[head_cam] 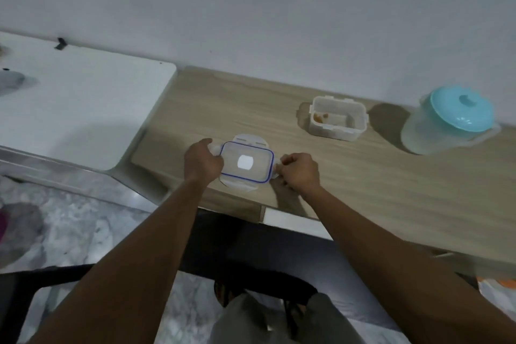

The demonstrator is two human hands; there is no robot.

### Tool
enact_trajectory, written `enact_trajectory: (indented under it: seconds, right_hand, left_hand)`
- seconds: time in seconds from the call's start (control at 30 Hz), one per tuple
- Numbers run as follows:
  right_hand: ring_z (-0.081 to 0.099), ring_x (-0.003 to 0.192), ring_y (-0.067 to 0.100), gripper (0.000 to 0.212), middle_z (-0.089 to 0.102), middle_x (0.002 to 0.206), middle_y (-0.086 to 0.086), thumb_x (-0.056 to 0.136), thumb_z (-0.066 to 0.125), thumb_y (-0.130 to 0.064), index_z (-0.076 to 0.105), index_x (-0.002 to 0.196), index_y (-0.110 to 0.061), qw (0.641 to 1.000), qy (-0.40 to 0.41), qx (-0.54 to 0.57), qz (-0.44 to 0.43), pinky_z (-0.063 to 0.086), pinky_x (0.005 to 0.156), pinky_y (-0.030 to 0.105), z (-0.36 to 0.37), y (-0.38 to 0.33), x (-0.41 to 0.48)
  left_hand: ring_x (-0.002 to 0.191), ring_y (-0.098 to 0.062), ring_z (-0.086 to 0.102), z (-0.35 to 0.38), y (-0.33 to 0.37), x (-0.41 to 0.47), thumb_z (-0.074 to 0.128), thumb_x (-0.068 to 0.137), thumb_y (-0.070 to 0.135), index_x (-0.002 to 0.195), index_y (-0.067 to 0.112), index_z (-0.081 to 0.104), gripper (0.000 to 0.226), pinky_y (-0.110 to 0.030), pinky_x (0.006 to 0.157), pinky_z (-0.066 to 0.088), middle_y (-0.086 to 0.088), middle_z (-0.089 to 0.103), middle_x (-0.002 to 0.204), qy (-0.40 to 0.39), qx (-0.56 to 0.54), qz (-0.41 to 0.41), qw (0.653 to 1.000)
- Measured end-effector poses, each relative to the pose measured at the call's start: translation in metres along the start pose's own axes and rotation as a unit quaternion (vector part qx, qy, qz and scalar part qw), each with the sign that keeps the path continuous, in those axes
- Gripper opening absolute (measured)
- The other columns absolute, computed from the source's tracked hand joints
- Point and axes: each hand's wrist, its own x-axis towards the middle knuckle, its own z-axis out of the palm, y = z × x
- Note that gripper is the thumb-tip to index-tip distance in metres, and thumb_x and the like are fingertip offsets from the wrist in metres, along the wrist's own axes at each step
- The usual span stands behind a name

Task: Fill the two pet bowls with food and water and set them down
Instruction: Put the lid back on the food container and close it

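A clear container lid (pixel 247 162) with a blue seal and four clip flaps lies flat near the front edge of the wooden counter (pixel 377 176). My left hand (pixel 202 160) grips its left clip flap and my right hand (pixel 300 172) pinches its right clip flap. Farther back stands the open clear food container (pixel 337 117), with only a few brown bits in its left corner. A translucent water jug (pixel 446 120) with a turquoise lid stands at the far right by the wall. No pet bowls are in view.
A white tabletop (pixel 83 103) adjoins the counter on the left. Below are a marble-patterned floor (pixel 83 220), a black chair frame (pixel 25 296) and my feet. The wall runs right behind the counter.
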Motion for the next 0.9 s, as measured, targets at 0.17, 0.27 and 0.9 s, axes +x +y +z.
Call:
enact_trajectory:
  seconds: [0.17,0.27,0.9]
  right_hand:
    - [0.072,0.062,0.02,0.005,0.077,0.074,0.007,0.083,0.078,-0.018,0.081,0.084,-0.014,0.997,0.018,0.053,0.044,0.064,0.071,0.039,0.004,-0.009,0.006]
    - [0.07,0.062,0.022,0.013,0.076,0.076,0.01,0.088,0.071,-0.012,0.078,0.077,-0.015,0.992,0.076,0.093,0.026,0.061,0.066,0.038,-0.017,-0.018,0.008]
    - [0.066,0.072,0.017,0.011,0.073,0.079,0.007,0.084,0.079,-0.007,0.078,0.095,-0.007,0.925,0.219,0.307,-0.048,0.063,0.076,0.039,-0.182,0.008,0.059]
  left_hand:
    - [0.116,-0.024,0.061,-0.009,0.005,0.032,0.064,0.085,0.007,0.13,0.008,0.061,0.045,-0.019,0.087,0.039,-0.011,0.064,0.127,-0.039,-0.049,-0.02,0.998]
    - [0.103,-0.024,0.066,-0.011,0.022,0.05,0.069,0.078,0.001,0.103,0.008,0.075,0.026,-0.027,0.081,0.048,-0.011,0.071,0.107,-0.078,-0.129,-0.038,0.988]
    - [0.073,-0.016,0.062,0.09,0.198,0.05,0.079,0.067,0.006,0.073,0.008,0.075,0.007,-0.033,0.08,0.055,-0.009,0.071,0.076,-0.123,-0.412,-0.004,0.903]
